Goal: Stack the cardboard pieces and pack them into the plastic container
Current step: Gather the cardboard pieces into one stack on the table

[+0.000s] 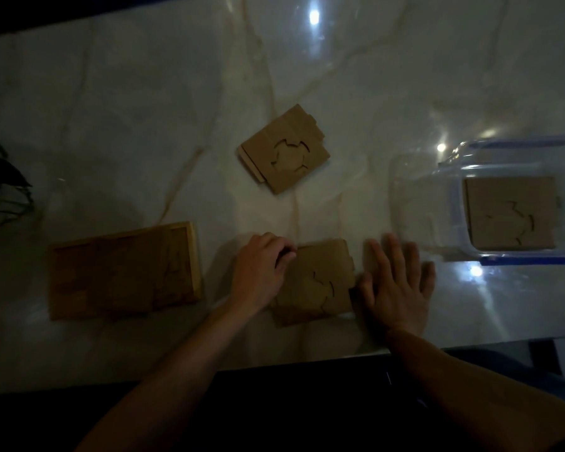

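A small stack of brown cardboard pieces [320, 282] with a curved cut-out lies near the table's front edge. My left hand [261, 272] rests curled on its left top corner, fingertips pinching the edge. My right hand [395, 285] lies flat and spread against the stack's right side. A second stack of cardboard pieces [282, 150] sits tilted farther back in the middle. The clear plastic container [457, 223] with blue trim stands at the right, and a cardboard piece [511, 213] lies flat inside it.
A shallow wooden tray [194, 256] holding cardboard lies at the front left. Dark plant leaves [4, 184] reach in at the left edge. The marble table [128, 125] ends just in front of my arms, and lamp reflections glare on it.
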{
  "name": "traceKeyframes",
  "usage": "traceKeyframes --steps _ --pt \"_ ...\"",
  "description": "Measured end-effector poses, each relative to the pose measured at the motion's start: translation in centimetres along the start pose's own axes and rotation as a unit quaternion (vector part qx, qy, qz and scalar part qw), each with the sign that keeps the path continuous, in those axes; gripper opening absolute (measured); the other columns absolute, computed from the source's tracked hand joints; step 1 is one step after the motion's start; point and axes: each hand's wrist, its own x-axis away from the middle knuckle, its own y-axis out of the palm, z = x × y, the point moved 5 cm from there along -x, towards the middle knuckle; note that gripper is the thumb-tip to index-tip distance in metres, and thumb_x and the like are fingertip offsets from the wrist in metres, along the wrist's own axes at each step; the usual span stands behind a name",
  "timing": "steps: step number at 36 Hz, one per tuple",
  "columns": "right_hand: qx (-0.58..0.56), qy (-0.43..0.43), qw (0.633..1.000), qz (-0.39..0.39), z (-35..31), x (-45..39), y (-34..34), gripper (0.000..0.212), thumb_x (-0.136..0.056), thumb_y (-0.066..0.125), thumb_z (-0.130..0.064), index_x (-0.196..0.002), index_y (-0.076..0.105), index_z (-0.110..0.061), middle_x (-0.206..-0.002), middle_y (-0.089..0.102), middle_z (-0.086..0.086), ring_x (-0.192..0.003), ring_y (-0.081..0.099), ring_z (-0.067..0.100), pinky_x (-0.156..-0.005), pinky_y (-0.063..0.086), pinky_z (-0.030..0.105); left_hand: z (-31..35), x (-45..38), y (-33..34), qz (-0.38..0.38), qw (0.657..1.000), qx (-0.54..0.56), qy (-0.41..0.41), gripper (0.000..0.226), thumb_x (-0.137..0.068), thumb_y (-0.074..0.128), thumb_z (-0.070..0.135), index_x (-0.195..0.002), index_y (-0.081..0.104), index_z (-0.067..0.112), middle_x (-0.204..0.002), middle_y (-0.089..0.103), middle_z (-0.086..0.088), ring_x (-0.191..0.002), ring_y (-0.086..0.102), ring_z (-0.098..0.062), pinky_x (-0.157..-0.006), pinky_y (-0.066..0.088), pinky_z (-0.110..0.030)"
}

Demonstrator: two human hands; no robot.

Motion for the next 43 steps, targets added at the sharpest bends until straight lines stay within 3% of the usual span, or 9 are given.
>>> traceKeyframes --steps 14,21,26,33,38,43 --pt "-0.01 0.0 1.0 -0.014 -0.2 0.1 -0.3 0.066 -0.09 0.025 -0.056 -0.151 0.002 -0.047 -0.164 0.0 -0.012 -0.15 -0.01 0.018 -0.117 -0.014 0.04 -0.1 0.7 1.5 0.088 0.985 -0.118 0.088 0.018 -0.089 0.055 0.03 -0.099 0.063 0.016 -0.099 0.057 -0.007 -0.088 0.051 -0.025 -0.072 0.047 -0.04" --pt "-0.011 0.002 1.0 -0.02 -0.2 0.1 -0.4 0.067 -0.09 0.025 -0.056 -0.15 -0.002 -0.048 -0.163 -0.006 -0.015 -0.149 -0.014 0.017 -0.117 -0.013 0.043 -0.3 0.7 1.9 0.089 0.982 -0.14 0.095 0.017 -0.091 0.056 0.029 -0.101 0.063 0.017 -0.102 0.056 -0.006 -0.09 0.05 -0.023 -0.073 0.047 -0.038" --pt "-0.012 0.001 1.0 -0.012 -0.2 0.1 -0.4 0.068 -0.089 0.028 -0.055 -0.152 0.003 -0.046 -0.164 0.003 -0.01 -0.149 -0.009 0.017 -0.117 -0.013 0.041 0.0 0.7 1.5 0.086 0.981 -0.155 0.077 0.021 -0.093 0.05 0.032 -0.108 0.059 0.021 -0.107 0.058 -0.005 -0.093 0.053 -0.025 -0.077 0.046 -0.04" --pt "-0.021 -0.003 1.0 -0.021 0.0 0.1 -0.1 0.065 -0.091 0.022 -0.057 -0.151 0.0 -0.048 -0.164 -0.006 -0.012 -0.148 -0.017 0.016 -0.118 -0.012 0.045 -0.3 -2.4 -1.0 0.09 0.991 -0.092 0.027 0.027 -0.095 0.048 0.03 -0.117 0.057 0.018 -0.118 0.055 -0.008 -0.107 0.05 -0.026 -0.087 0.041 -0.037" --pt "-0.017 0.0 1.0 -0.017 -0.2 0.2 -0.4 0.066 -0.089 0.02 -0.058 -0.151 0.003 -0.047 -0.164 -0.002 -0.01 -0.15 -0.012 0.02 -0.118 -0.01 0.047 -0.9 -8.7 -3.8 0.086 0.991 -0.086 -0.048 0.038 -0.09 0.051 0.042 -0.12 0.055 0.02 -0.124 0.05 -0.009 -0.113 0.045 -0.029 -0.092 0.038 -0.042" --pt "-0.019 0.004 1.0 -0.012 0.0 0.1 -0.2 0.067 -0.088 0.024 -0.057 -0.151 0.002 -0.048 -0.164 0.0 -0.012 -0.151 -0.009 0.02 -0.119 -0.007 0.05 -1.7 -14.4 -5.5 0.056 0.986 -0.145 -0.055 0.059 -0.082 0.057 0.055 -0.129 0.047 0.02 -0.133 0.043 -0.01 -0.122 0.039 -0.032 -0.096 0.035 -0.045"
